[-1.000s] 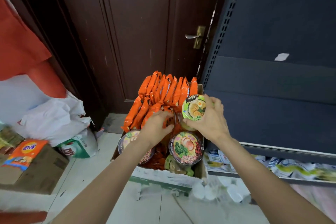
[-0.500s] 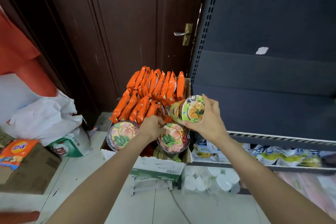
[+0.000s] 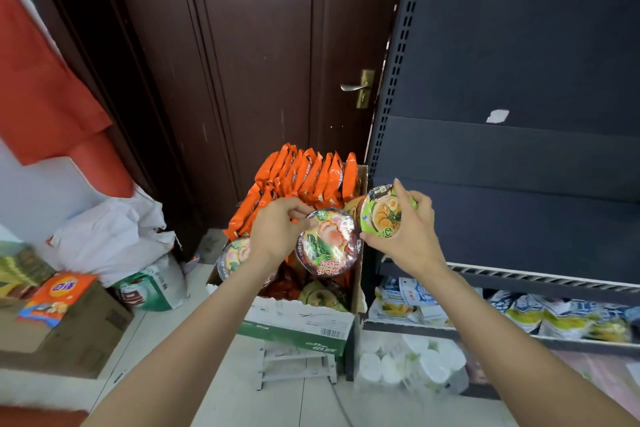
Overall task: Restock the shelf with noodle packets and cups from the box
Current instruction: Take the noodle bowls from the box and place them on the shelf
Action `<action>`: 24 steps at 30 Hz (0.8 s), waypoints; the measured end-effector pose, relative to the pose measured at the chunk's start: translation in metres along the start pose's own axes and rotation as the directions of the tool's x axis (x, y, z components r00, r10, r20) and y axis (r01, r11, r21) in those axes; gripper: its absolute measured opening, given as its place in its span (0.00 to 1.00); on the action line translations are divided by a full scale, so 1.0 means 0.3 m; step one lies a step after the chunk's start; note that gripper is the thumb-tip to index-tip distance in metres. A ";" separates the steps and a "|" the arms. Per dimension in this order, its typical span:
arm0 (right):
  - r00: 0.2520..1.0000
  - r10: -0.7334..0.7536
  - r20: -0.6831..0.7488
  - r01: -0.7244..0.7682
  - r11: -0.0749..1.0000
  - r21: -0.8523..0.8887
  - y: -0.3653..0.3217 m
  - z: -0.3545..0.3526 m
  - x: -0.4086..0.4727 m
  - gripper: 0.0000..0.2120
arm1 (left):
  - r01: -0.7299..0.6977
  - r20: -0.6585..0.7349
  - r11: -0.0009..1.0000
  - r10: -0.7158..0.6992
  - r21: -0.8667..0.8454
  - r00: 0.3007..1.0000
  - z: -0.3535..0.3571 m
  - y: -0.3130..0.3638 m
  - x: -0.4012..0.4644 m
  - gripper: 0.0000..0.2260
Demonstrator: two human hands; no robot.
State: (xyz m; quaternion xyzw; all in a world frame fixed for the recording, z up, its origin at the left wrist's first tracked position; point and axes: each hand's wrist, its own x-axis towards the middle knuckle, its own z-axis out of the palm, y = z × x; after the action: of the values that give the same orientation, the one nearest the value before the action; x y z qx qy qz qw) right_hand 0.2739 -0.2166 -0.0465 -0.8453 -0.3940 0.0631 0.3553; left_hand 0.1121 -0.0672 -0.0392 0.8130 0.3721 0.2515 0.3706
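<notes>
Fingers (image 3: 301, 206) of the left hand (image 3: 277, 232) curl over the rim of a dark noodle bowl (image 3: 327, 243) at the centre of the frame, lifted just above the box (image 3: 298, 319). The right hand (image 3: 408, 236), just right of it, wraps thumb and fingers round a green noodle cup (image 3: 382, 211), lid tilted toward the camera.

Both look light and film-wrapped, so likely slick; the walls probably dent under a hard squeeze. Holding at the stiffer rim, or round the body with spread fingers, seems safest.

Below the hands, a second bowl (image 3: 233, 256) and other cups lie in the box. Behind them, toward mid-frame, orange noodle packets (image 3: 304, 177) stand on edge, soft and crinkly with brittle contents; better taken by the flat faces.

At right, the dark shelf (image 3: 540, 282) has bagged goods below.
</notes>
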 end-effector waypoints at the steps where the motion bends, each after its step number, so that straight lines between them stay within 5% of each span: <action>1: 1.000 -0.007 -0.013 0.007 1.000 -0.010 0.006 -0.026 -0.004 0.51 | -0.022 -0.030 1.000 0.022 -0.006 0.999 -0.005 0.031 -0.005 0.05; 10: 0.993 -0.063 -0.097 0.045 0.984 -0.174 0.197 -0.385 -0.101 0.50 | -0.189 -0.180 0.980 0.197 0.057 0.964 0.191 0.417 -0.104 0.06; 16: 0.992 -0.054 -0.111 0.013 0.940 -0.342 0.467 -0.671 -0.197 0.49 | -0.269 -0.084 0.956 0.279 0.114 0.957 0.488 0.671 -0.164 0.07; 24: 0.972 0.085 -0.220 -0.155 0.934 -0.321 0.808 -0.939 -0.208 0.49 | -0.339 0.010 0.936 0.340 0.095 0.940 0.895 0.959 -0.116 0.06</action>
State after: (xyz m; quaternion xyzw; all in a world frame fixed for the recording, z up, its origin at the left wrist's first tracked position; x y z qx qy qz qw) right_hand 0.4909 -0.5220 -0.0066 -0.9180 -0.3082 -0.0698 0.2398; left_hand 0.3957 -0.3353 0.0226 0.8810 0.2390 0.2962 0.2812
